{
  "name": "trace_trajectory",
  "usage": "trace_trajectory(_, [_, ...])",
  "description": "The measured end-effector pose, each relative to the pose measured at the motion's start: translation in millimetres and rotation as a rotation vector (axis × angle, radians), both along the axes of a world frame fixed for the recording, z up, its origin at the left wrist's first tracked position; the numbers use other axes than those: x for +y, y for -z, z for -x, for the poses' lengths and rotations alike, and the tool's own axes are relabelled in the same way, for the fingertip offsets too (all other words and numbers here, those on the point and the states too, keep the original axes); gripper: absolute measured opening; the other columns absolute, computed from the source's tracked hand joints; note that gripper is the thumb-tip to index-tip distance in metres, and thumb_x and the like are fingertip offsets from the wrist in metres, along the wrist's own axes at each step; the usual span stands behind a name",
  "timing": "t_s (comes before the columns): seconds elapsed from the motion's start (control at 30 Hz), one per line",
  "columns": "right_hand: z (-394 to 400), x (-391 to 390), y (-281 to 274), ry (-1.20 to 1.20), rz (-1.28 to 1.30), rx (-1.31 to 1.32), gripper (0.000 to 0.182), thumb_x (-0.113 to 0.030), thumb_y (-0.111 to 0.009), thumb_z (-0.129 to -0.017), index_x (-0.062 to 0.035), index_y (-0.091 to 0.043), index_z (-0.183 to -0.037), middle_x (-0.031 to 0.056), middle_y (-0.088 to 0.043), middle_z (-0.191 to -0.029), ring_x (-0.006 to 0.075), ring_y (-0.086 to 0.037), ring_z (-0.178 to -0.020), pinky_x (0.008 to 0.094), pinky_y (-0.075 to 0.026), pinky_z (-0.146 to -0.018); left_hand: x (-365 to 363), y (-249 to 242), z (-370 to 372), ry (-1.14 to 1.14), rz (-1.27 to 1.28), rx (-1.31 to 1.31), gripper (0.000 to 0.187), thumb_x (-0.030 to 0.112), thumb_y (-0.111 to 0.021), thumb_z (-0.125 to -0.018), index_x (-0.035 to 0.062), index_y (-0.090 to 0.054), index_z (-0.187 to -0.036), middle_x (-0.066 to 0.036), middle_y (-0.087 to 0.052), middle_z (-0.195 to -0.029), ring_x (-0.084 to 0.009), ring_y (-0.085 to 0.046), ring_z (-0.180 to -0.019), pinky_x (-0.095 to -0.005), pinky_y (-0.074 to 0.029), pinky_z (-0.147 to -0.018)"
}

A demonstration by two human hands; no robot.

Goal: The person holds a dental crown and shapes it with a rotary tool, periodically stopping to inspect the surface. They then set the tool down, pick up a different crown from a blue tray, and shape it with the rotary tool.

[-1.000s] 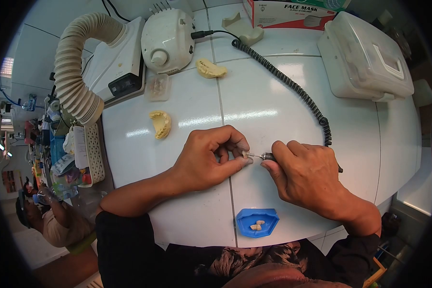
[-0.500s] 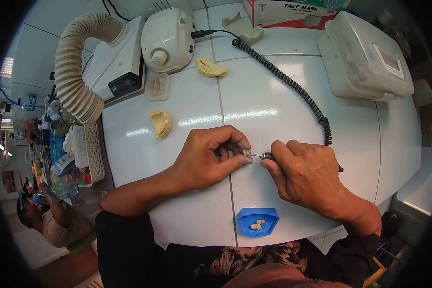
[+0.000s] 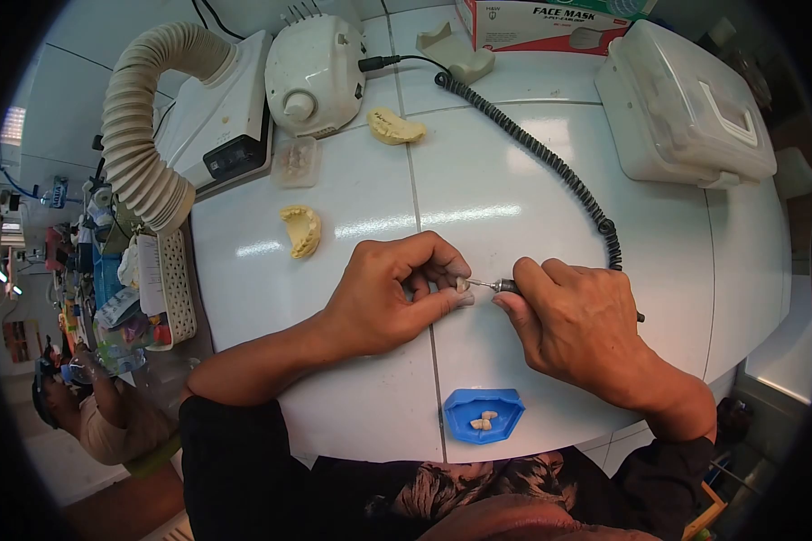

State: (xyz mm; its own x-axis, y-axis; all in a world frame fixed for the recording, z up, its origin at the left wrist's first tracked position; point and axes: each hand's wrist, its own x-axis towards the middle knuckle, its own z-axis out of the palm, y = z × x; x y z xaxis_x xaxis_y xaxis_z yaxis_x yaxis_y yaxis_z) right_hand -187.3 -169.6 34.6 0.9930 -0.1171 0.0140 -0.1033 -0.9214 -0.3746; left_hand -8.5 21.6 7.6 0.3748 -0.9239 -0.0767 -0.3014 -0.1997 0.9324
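Note:
Over the middle of the white table, my left hand [image 3: 390, 293] pinches a small tooth-coloured dental crown [image 3: 462, 284] between thumb and fingertips. My right hand [image 3: 573, 316] is wrapped round a dark rotary handpiece [image 3: 507, 286]. Its thin metal bur points left and meets the crown, or comes very close to it. Most of the handpiece is hidden in my right hand. Below the hands, near the table's front edge, a blue tray [image 3: 458, 431] holds a few small tooth-coloured pieces [image 3: 484, 421].
Two yellowish dental casts [image 3: 301, 232] [image 3: 394, 127] and a small clear box [image 3: 296, 163] lie left and behind. A control unit [image 3: 314, 77], a ribbed hose [image 3: 135, 117], a coiled cord [image 3: 541, 149], a lidded case [image 3: 686, 108] and a mask box [image 3: 546, 27] surround the work. Another person [image 3: 108, 406] sits far left.
My right hand has shifted very slightly to the right with the handpiece. The crown looks slightly turned in my left fingertips.

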Motion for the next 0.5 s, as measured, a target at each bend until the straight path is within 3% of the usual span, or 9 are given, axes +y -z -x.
trace_trajectory(0.5, [1.0, -0.1, 2.3, -0.007, 0.016, -0.026, 0.032, -0.035, -0.071, -0.105, -0.0082, -0.063, -0.090, 0.0075, -0.060, -0.063, 0.0282, -0.064, -0.050, 0.0412, -0.047, -0.046, -1.0, 2.1, -0.5, -0.015, 0.014, 0.012, 0.024, 0.009, -0.086, -0.091, 0.0011, -0.069, -0.107, -0.008, -0.078, -0.095, -0.0136, -0.076, -0.083, -0.0259, -0.057, -0.068])
